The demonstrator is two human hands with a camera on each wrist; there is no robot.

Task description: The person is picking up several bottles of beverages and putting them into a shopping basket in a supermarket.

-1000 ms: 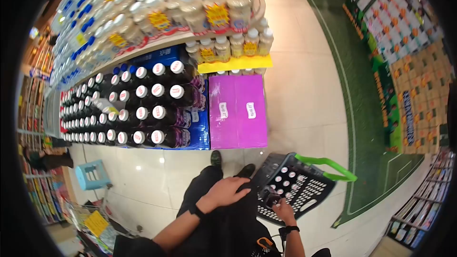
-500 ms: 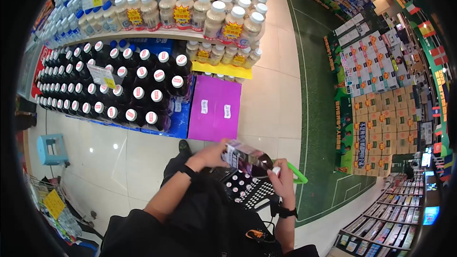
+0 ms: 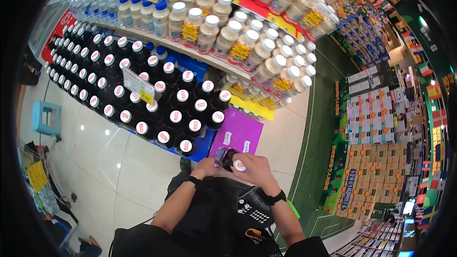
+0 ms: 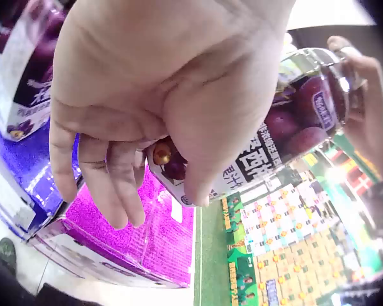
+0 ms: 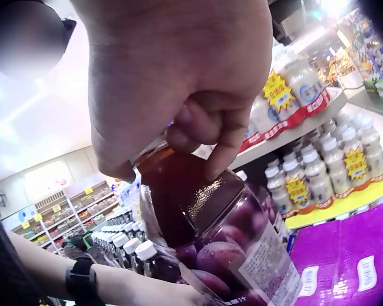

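Supermarket aisle, tiled floor, shelves stacked with white-capped bottles; purple carton at the display's foot. Both hands meet in front of the body: left hand cups the base of a dark grape-juice bottle, right hand curls its fingers over the cap end. Basket below is mostly hidden by arms; the label's print is unreadable.

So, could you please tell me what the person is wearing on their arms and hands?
Both forearms are bare, without gloves. The left hand has a black band at its wrist; the right hand has a black wrist strap too. Dark short sleeves begin near the elbows.
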